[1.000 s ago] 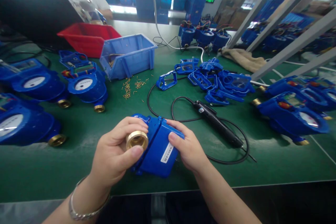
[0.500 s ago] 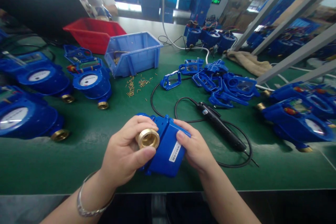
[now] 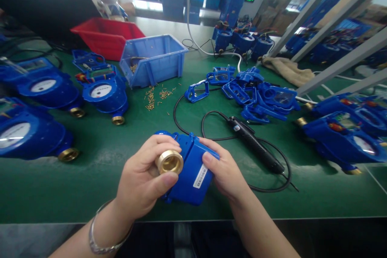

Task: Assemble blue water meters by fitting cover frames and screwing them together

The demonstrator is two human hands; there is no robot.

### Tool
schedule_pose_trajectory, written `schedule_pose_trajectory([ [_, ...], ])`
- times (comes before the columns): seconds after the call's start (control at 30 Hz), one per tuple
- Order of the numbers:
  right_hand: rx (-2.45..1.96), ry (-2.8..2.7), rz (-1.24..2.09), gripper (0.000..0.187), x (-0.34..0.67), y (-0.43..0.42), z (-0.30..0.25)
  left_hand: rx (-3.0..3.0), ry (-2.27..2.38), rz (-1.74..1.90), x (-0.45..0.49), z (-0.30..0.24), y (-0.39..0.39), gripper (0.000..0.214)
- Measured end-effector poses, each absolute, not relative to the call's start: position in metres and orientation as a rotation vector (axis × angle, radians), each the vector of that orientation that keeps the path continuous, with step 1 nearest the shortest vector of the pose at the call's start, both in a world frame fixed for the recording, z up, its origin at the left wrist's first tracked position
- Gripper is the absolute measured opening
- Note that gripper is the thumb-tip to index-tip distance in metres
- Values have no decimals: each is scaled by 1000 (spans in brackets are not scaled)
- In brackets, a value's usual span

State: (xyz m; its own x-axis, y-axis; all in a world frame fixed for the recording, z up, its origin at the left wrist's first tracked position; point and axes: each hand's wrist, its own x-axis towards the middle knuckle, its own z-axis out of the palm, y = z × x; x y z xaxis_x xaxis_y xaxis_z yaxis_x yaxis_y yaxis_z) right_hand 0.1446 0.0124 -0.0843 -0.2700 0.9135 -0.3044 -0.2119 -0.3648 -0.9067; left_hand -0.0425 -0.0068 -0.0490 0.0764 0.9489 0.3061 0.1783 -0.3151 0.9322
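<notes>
Both my hands hold a blue water meter (image 3: pixel 189 173) just above the near edge of the green table (image 3: pixel 90 193). My left hand (image 3: pixel 145 179) wraps round its brass threaded end, which faces me, with thumb below and fingers on top. My right hand (image 3: pixel 223 169) grips the meter's right side beside a white barcode label. A black electric screwdriver (image 3: pixel 255 149) with a looped cable lies right of my hands.
Several blue meters (image 3: pixel 102 94) lie at the left and more meters (image 3: pixel 341 137) at the right. A blue bin (image 3: pixel 154 60) with small brass screws (image 3: pixel 157 96) spilled before it, a red bin (image 3: pixel 105 36) and a pile of blue covers (image 3: pixel 256 96) stand behind. A person sits at the far left.
My hands and the meter have stayed nearly in place; the meter has tilted slightly. The view has shifted a little.
</notes>
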Motion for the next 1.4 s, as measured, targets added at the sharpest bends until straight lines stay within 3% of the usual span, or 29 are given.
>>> schedule_pose_trajectory([
  [0.6, -1084, -1003, 1772, 53, 152, 11, -88, 1833, 1060, 1304, -34, -52, -14, 26],
  [0.8, -1193, -1513, 1715, 71, 171, 23, -67, 1967, 940, 1221, -19, -55, -14, 28],
  [0.87, -1239, -1583, 1711, 70, 178, 26, -65, 2037, 879, 1188, -12, -58, -15, 37],
  [1.0, -1252, -1333, 1828, 65, 183, 22, -77, 1942, 890, 1352, -12, -66, -23, 77],
  [1.17, -1164, -1207, 1837, 65, 188, 14, -94, 1909, 1042, 1816, -31, -84, -38, 55],
  [1.27, -1118, -1125, 1870, 63, 189, 11, -97, 2127, 1150, 1828, -43, -100, -48, 54],
  [1.4, -1017, -1009, 1885, 58, 188, 2, -99, 2362, 1264, 1743, -52, -116, -60, 35],
])
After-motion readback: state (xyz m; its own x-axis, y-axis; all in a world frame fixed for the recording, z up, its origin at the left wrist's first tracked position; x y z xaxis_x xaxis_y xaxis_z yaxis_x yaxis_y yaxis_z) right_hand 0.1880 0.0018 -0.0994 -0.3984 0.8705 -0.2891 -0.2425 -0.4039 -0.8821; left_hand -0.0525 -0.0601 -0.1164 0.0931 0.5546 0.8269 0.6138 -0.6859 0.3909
